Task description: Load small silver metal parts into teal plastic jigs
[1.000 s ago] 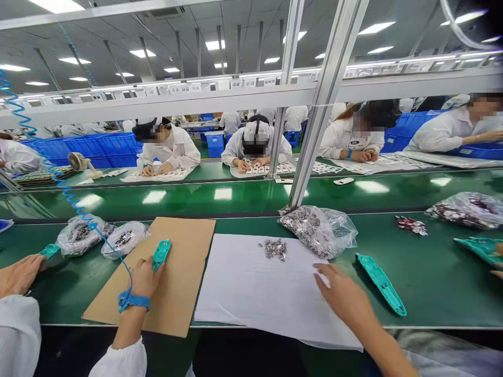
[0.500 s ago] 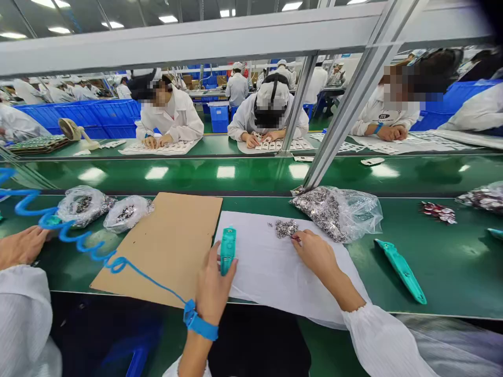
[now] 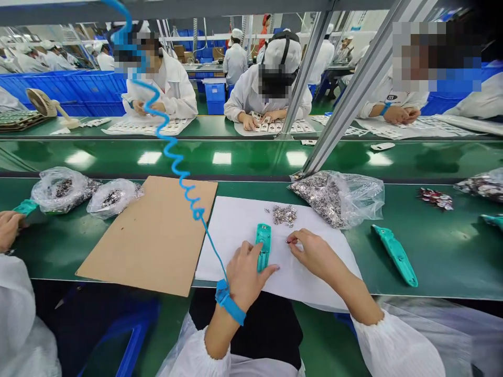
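A teal plastic shell (image 3: 264,234), long and narrow, is upright in the grip of my left hand (image 3: 244,272), above the white sheet (image 3: 223,222). A blue wrist strap (image 3: 230,303) with a coiled cord circles my left wrist. Just right of the shell, my right hand (image 3: 316,255) pinches a tiny shiny metal piece (image 3: 288,241) between thumb and fingertips. The piece's exact shape is too small to make out. Behind both hands, a small heap of silvery metal parts (image 3: 284,214) lies on the sheet.
A clear bag of metal parts (image 3: 318,199) lies by the slanted metal post (image 3: 341,104). Cardboard (image 3: 149,235) and two open bags (image 3: 113,198) are left. Another teal shell (image 3: 395,255) and reddish metal pieces (image 3: 435,199) lie right. A co-worker's hand (image 3: 8,230) is far left.
My left hand has moved right with the teal shell, closer to my right hand. My right hand has drawn back from the heap with a tiny piece. The blue cord has swung across the view.
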### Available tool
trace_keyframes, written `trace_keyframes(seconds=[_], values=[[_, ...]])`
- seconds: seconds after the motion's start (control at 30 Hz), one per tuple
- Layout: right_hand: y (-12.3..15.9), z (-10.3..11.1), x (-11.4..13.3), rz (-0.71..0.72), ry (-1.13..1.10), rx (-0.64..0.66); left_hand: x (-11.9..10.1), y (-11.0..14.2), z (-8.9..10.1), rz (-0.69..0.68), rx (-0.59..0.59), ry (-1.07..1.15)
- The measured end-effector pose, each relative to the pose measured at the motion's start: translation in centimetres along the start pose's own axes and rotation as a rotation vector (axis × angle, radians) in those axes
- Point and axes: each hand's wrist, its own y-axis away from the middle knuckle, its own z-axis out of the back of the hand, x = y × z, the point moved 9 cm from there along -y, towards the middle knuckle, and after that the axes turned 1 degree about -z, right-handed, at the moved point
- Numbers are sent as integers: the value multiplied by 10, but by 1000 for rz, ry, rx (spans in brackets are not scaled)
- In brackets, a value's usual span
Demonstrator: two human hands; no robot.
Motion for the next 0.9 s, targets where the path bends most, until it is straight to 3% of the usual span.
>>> trace_keyframes(seconds=[0.17,0.3,0.47,0.63,0.77,0.9], values=[[-5,-1,3,-42,119,60,0,4,4,-166,289,110],[-12,5,15,-55,243,98,3,3,8,-207,369,136],[-8,9,23,8,165,161,4,1,4,-224,341,110],[13,11,33,15,-223,241,4,1,1,-260,266,134],[28,-2,59,31,-442,366,5,3,-1,-299,214,168],[32,-14,73,71,-462,397,4,5,-2,-329,196,184]])
